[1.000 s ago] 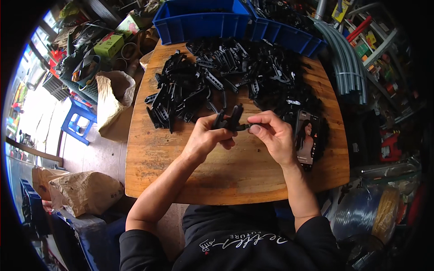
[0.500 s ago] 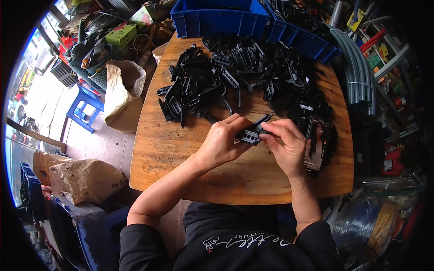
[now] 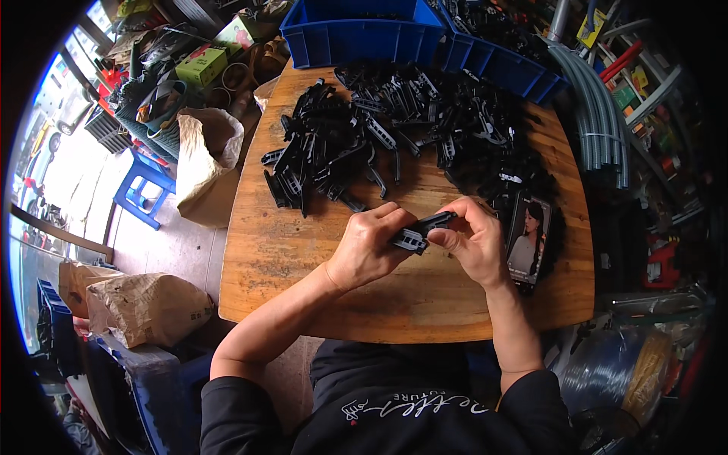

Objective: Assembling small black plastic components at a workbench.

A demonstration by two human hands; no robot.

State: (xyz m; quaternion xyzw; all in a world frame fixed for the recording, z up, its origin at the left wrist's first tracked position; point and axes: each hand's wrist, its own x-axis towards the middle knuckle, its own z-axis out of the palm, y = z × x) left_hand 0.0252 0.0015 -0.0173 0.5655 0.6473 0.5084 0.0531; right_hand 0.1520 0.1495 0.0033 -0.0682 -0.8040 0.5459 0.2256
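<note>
The left hand (image 3: 371,239) is curled round one end of a black part (image 3: 410,241), fingers folded shut on its body, with the slotted end poking out to the right. The right hand (image 3: 478,241) meets it there: thumb and forefinger are bent close together about the arm that slants up and right, only a small gap between them, and they seem to pinch it; the tucked fingers behind I can't make out. So the part sits between both hands, above the bare front of the table (image 3: 341,307), just this side of the pile (image 3: 379,133) of similar black pieces. Whether it is one piece or two, I can't tell from here

To do this well, I'd let the left hand act as the vice and leave the fine work to the right thumb. Pressure is best kept in line with the arm, since it looks thin enough to bend if pushed sideways. Having the slots face up helps the eye guide the thumb. Bare wood underneath is a good spot too: a dropped bit would be easier to find there. And mind the phone (image 3: 523,246), just beside the right wrist
</note>
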